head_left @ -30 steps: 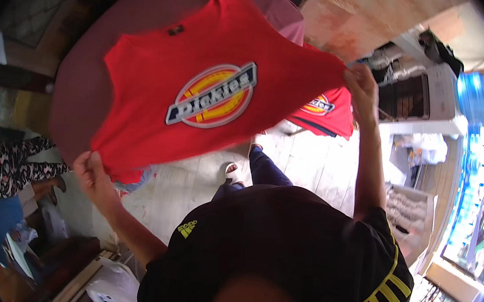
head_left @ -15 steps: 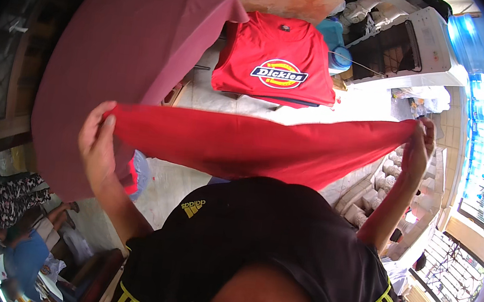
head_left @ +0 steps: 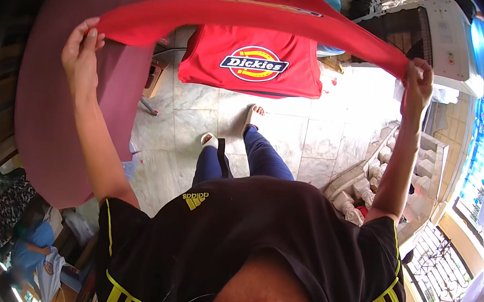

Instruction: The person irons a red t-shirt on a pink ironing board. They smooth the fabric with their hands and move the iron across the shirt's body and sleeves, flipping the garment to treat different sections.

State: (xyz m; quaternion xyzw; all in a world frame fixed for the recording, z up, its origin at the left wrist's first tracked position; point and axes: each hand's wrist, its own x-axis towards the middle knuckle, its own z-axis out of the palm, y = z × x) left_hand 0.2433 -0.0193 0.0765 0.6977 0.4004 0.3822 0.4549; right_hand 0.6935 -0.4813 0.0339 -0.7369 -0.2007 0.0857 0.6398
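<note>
A red shirt point(head_left: 233, 16) is stretched taut in the air between my two hands, its body billowing and part of a printed emblem showing on the upper side. My left hand point(head_left: 82, 58) pinches one end, over the maroon cloth. At the other end, my right hand point(head_left: 418, 84) grips the fabric with bent fingers, in front of the white appliance. Below and partly behind the held shirt lies another red shirt point(head_left: 201, 66), flat on top of a low pile, its front bearing an oval yellow, red and dark emblem. The held shirt covers its upper part.
A maroon cloth point(head_left: 68, 101) drapes a large surface on the left. To the right are a white appliance point(head_left: 454, 44) and stone balusters point(head_left: 381, 161). My sandalled feet point(head_left: 210, 139) stand on marble tiles point(head_left: 327, 134). Another person in blue point(head_left: 34, 246) sits at lower left.
Both hands have moved forward and up, away from my chest, carrying the stretched red shirt out over the pile. My legs and the floor are now uncovered.
</note>
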